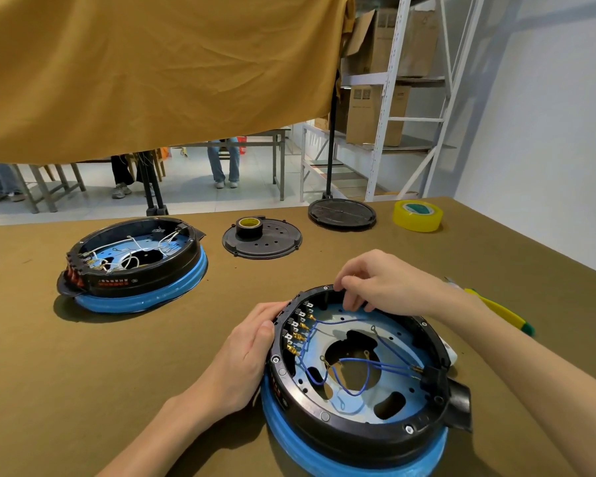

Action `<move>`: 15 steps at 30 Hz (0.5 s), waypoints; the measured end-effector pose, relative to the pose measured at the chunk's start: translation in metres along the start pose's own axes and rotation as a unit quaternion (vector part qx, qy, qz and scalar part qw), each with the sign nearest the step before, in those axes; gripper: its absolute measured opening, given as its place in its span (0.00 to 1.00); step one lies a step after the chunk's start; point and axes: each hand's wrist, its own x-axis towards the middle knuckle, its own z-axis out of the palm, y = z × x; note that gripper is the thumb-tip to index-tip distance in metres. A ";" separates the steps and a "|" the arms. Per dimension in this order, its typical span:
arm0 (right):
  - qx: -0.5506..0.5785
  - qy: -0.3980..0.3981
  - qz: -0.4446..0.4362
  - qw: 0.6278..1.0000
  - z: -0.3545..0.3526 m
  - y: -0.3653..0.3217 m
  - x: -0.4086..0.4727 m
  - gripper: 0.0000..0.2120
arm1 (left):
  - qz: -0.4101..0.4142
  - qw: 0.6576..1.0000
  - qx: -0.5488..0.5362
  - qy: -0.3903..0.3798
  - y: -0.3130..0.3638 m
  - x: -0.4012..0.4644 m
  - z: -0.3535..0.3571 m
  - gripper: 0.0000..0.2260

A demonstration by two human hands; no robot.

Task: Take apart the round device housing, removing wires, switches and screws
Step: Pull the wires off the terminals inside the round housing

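I see the round housing [358, 383] near the front edge of the tabletop [83, 356], a little to the right of the middle; it is open on top, black ring over a blue base, with blue wires [355, 370] looping across its inside and a row of switches [298, 328] with brass terminals along its left inner wall. My left hand [245, 352] lies against the left outer wall of the housing, the thumb on the rim by the switches, the fingers wrapped on the side; it grips the housing. My right hand [375, 284] hangs over the far rim, the fingers bent downward and reaching inside; the fingertips seem to pinch something thin at the far inner wall, but I cannot tell if they really hold it. A second housing [131, 263] with white wires stands toward the far left part of the tabletop, well apart; a black perforated cover [276, 241] with a small tape roll [249, 226] on it lies near the far edge; a yellow tape roll [417, 215] sits near the far right corner; a yellow-green tool [503, 313] lies by the right edge, beside my right forearm.
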 end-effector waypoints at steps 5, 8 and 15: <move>-0.002 -0.042 0.003 0.999 0.013 -0.006 0.006 0.12 | -0.002 1.000 0.001 -0.001 -0.002 0.000 0.000 0.28; -0.037 -0.041 0.004 0.998 0.036 -0.005 0.007 0.10 | -0.003 1.000 0.001 -0.001 -0.003 0.000 -0.001 0.27; -0.034 0.014 0.000 0.999 0.058 -0.003 0.012 0.09 | -0.012 1.000 0.000 -0.004 -0.002 0.000 0.000 0.28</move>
